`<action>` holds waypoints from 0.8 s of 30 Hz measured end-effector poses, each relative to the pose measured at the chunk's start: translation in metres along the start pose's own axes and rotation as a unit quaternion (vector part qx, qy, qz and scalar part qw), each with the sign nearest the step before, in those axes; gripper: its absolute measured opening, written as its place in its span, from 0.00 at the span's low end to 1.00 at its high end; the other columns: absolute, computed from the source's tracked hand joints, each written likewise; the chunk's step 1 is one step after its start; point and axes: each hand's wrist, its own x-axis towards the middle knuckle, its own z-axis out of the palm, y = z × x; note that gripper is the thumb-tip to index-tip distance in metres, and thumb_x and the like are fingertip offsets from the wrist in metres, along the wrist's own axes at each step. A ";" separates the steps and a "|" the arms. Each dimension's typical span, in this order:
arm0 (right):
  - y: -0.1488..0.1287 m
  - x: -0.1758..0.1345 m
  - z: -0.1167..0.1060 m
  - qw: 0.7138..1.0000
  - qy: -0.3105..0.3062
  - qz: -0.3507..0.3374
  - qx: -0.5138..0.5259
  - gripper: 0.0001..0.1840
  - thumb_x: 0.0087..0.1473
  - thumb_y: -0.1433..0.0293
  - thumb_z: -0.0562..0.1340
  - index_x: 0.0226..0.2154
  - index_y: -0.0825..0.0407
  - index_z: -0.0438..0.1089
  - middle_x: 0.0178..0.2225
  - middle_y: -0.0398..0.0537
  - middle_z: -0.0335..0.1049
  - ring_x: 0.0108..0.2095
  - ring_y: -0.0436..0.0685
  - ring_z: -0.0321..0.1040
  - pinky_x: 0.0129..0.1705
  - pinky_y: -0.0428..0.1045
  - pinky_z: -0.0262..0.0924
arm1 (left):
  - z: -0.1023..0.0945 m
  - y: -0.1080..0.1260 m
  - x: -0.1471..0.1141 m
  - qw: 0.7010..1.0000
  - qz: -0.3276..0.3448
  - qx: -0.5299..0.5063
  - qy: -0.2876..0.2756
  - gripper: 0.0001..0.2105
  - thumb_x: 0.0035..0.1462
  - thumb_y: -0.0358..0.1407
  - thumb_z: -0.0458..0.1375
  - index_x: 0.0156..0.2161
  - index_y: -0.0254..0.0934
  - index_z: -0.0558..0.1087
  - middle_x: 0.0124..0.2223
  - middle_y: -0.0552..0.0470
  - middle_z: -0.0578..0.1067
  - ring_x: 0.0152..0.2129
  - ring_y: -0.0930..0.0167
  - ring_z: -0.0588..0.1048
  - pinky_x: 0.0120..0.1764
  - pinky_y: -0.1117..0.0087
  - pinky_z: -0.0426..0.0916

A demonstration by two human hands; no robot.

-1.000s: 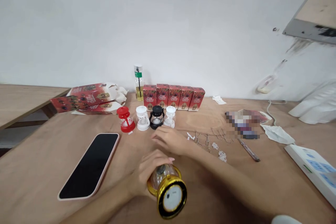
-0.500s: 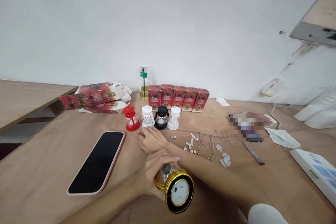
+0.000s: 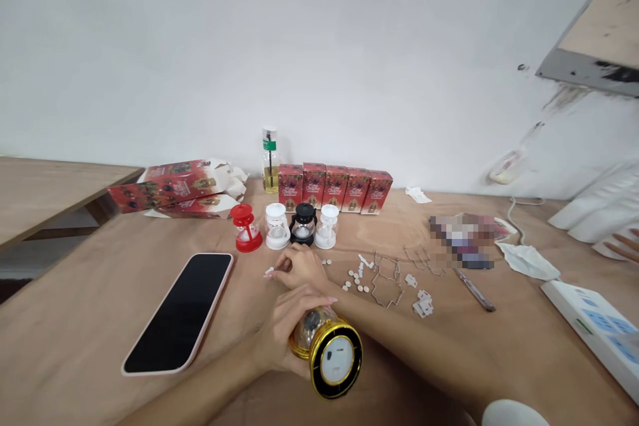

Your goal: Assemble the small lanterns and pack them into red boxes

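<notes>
My left hand (image 3: 284, 326) is wrapped round a small gold lantern (image 3: 335, 361) with a clear middle. The lantern lies tilted, its black-rimmed base with a white centre facing me. Crossing over beyond it, my right hand (image 3: 302, 267) pinches a small white piece (image 3: 269, 271) between thumb and finger; its exact kind is too small to tell. Just past that hand stand a red lantern (image 3: 245, 229), a white lantern (image 3: 277, 226), a black lantern (image 3: 303, 225) and another white lantern (image 3: 326, 226).
Red boxes (image 3: 335, 188) stand by the wall beside a bottle (image 3: 270, 163). Flattened cartons (image 3: 180, 186) and a phone (image 3: 180, 313) lie left. Wire handles (image 3: 388, 286), white discs (image 3: 355, 277), plastic pieces (image 3: 423, 305), a cutter (image 3: 475, 291) and a white box (image 3: 594, 326) lie right. Another person's hand (image 3: 622, 246) shows at the right edge.
My right hand has drawn back slightly from the red lantern, with the small white piece now visible at its fingertips. My left hand still holds the gold lantern. Another person's hand has appeared at right.
</notes>
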 end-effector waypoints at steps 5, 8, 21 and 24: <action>-0.002 0.001 0.005 1.000 0.010 0.016 -0.002 0.17 0.47 0.54 0.66 0.32 0.51 0.72 0.36 0.48 0.72 0.40 0.57 0.66 0.43 0.51 0.57 | -0.001 0.001 0.001 1.000 0.006 -0.005 0.006 0.26 0.54 0.53 0.54 0.52 0.38 0.65 0.34 0.46 0.75 0.30 0.66 0.75 0.35 0.68 0.69; -0.004 0.000 0.005 1.000 0.005 0.024 0.003 0.16 0.48 0.54 0.66 0.31 0.50 0.72 0.36 0.48 0.73 0.41 0.57 0.66 0.44 0.51 0.57 | -0.001 0.000 -0.001 1.000 -0.001 0.004 0.001 0.27 0.54 0.54 0.53 0.53 0.39 0.64 0.35 0.47 0.75 0.30 0.66 0.75 0.36 0.67 0.69; -0.012 0.004 -0.001 0.999 -0.027 0.033 0.029 0.12 0.47 0.58 0.68 0.29 0.49 0.75 0.32 0.42 0.77 0.37 0.53 0.67 0.43 0.47 0.56 | 0.000 -0.003 -0.003 1.000 -0.001 -0.009 0.007 0.29 0.52 0.56 0.54 0.53 0.39 0.65 0.34 0.46 0.75 0.30 0.66 0.75 0.35 0.67 0.69; -0.012 0.004 -0.002 0.999 -0.026 0.035 0.032 0.11 0.47 0.58 0.68 0.29 0.49 0.75 0.32 0.42 0.77 0.37 0.54 0.67 0.43 0.48 0.56 | 0.000 -0.002 -0.002 1.000 0.003 0.002 0.007 0.28 0.53 0.56 0.54 0.52 0.39 0.65 0.34 0.47 0.75 0.30 0.67 0.75 0.35 0.68 0.69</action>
